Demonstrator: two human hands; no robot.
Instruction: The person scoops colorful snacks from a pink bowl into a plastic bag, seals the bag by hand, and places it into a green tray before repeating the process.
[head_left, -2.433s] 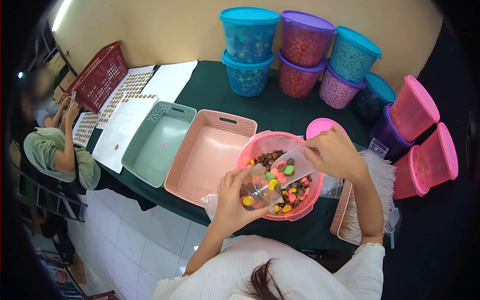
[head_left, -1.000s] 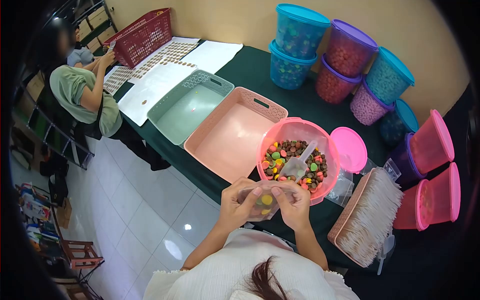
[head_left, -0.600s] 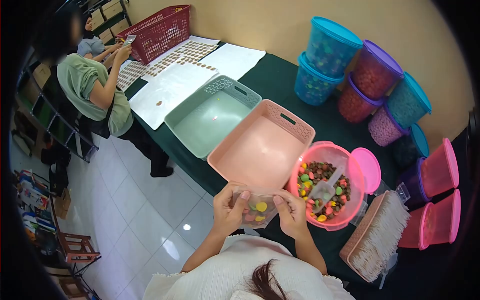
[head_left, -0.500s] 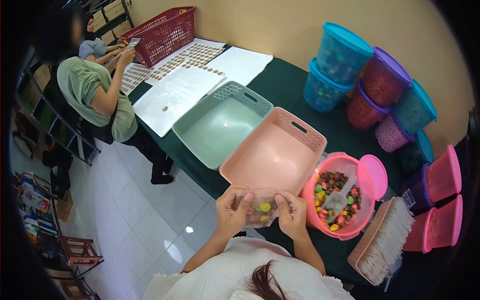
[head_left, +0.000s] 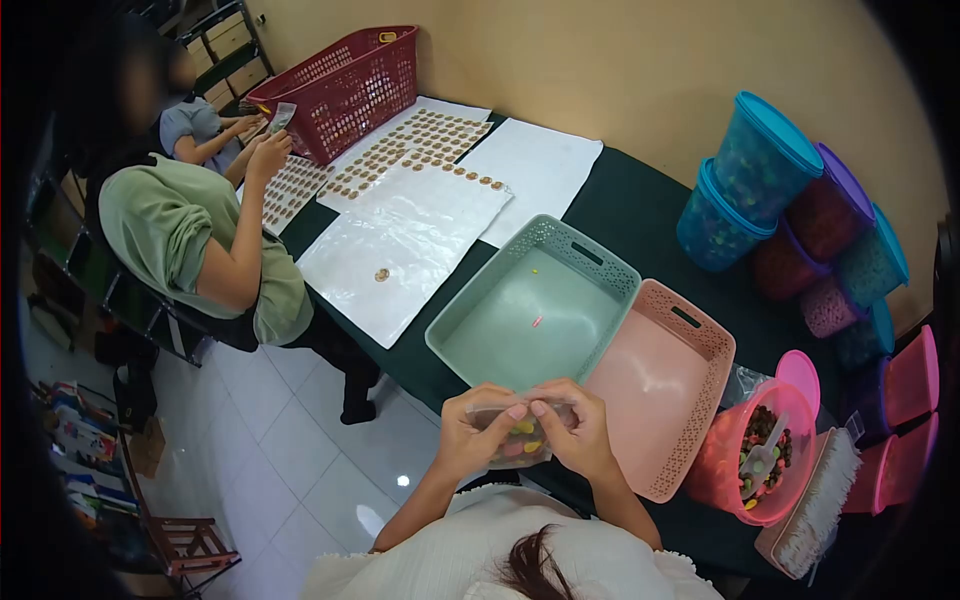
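Note:
Both my hands hold a small clear plastic bag of coloured candies [head_left: 518,441] at my chest, in front of the table edge. My left hand [head_left: 470,432] grips its left side and my right hand [head_left: 577,428] pinches the top right, fingertips meeting along the bag's upper edge. A green basket [head_left: 475,333] stands just beyond my hands, a pink basket [head_left: 690,450] to its right. Further right, a pink tub of mixed candies [head_left: 722,470] holds a clear scoop [head_left: 762,458].
Stacked lidded candy tubs [head_left: 745,190] line the wall at right. White sheets with rows of brown pieces [head_left: 400,235] and a red basket [head_left: 345,85] lie at the far left end, where two seated people work. A tray of white sticks [head_left: 815,510] sits at right.
My right hand left the scoop in the pink tub and joined my left on the bag. My view has swung left, so the tub now lies far right.

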